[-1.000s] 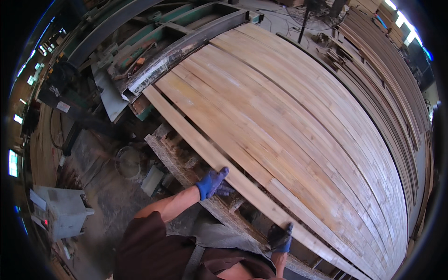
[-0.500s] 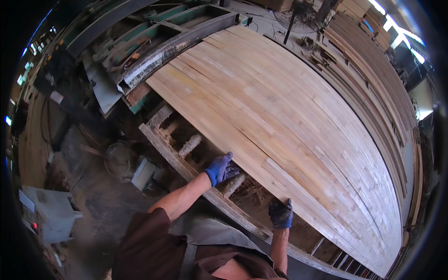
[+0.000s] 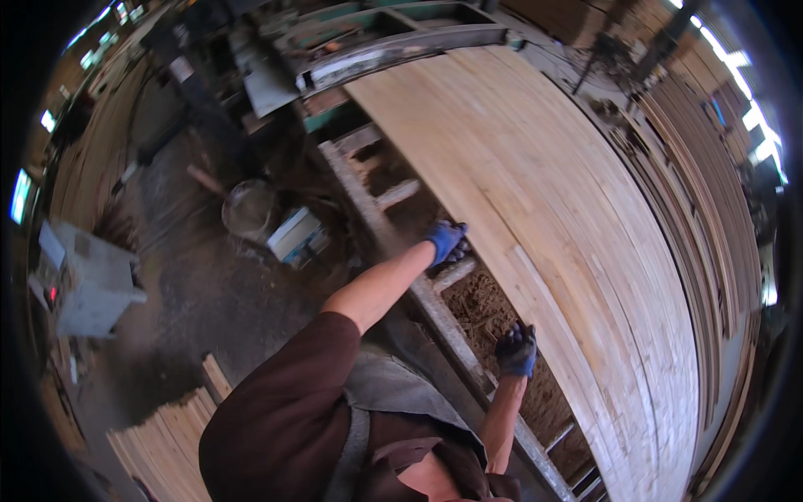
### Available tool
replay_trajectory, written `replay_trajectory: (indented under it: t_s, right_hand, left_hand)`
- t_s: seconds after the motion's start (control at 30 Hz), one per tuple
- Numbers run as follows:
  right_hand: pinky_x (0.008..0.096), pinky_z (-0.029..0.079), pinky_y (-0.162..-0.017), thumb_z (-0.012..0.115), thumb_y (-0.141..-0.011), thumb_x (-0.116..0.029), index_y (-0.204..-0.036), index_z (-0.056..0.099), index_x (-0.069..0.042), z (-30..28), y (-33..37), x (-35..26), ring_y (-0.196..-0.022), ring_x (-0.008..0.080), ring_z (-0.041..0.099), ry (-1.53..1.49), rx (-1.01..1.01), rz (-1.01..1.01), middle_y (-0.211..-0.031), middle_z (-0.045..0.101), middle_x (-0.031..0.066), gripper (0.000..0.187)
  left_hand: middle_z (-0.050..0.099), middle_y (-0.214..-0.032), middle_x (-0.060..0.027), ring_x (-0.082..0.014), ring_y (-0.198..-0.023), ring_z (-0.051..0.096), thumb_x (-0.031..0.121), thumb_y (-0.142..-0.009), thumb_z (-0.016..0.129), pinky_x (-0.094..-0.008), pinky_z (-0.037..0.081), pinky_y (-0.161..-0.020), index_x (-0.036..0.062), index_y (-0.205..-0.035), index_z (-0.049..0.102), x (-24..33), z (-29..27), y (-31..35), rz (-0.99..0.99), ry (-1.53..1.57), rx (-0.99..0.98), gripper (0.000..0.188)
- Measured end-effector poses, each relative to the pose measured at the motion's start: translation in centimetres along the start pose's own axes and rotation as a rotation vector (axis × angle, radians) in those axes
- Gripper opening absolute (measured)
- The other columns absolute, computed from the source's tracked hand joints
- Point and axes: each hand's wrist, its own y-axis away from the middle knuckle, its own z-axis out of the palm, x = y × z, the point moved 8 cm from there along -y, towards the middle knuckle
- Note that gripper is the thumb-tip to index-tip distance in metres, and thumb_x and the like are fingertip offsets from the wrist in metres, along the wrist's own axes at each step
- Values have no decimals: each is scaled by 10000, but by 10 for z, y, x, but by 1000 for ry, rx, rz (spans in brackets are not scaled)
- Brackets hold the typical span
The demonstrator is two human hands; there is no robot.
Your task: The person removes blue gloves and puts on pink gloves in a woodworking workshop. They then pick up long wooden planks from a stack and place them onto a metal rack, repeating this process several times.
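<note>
A broad wooden panel (image 3: 544, 201) made of long pale strips lies on a metal frame in front of me. My left hand (image 3: 449, 241), in a blue and dark work glove, is closed at the panel's near edge, its fingertips against the wood. Nearer to me along that same edge, my right hand (image 3: 516, 351), gloved alike, has its fingers curled up at the rim. The undersides of both grips are partly hidden. Below the hands, the frame's near rail (image 3: 443, 314) runs alongside the panel, joined by short crossbars (image 3: 454, 274).
Sawdust (image 3: 481, 305) heaps between the rail and the panel. A metal beam (image 3: 410, 52) crosses the panel's far end. Stacked boards (image 3: 703, 184) line the right side. At left are a grey box-shaped machine (image 3: 96, 272), a bucket (image 3: 249, 207) and more boards (image 3: 167, 439).
The whole view has turned, bringing more floor and the boards at lower left into sight. Both hands stay at the panel's near edge; the panel shows no clear shift against the frame.
</note>
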Motion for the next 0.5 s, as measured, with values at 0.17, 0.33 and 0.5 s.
replay_trajectory:
  t_s: [0.17,0.33,0.5]
  right_hand:
    - [320,544,-683,654,-1036,-287,-1291,650,-52,60,78,28,-788,185,663,646,-176,-228,-992,735,95,347]
    - [332,561,-759,613,-1050,-229,-1229,687,-9,54,65,57,-870,183,705,1390,-70,-875,-1066,753,99,293]
    - [376,536,-786,562,-1075,-253,-1156,719,-20,123,112,77,-844,198,641,1560,-175,-956,-960,709,90,293]
  left_hand:
    - [670,-633,-99,-230,-455,600,513,-1034,585,-404,486,-423,54,-821,697,9,-3,22,79,-329,-65,519]
    - [701,-872,-108,-173,-753,699,154,-1052,635,-312,601,-655,-16,-1072,656,6,43,107,350,135,-586,173]
    - [744,-877,-54,-136,-762,704,271,-1078,615,-280,588,-684,41,-1101,714,-2,-63,197,243,173,-503,251]
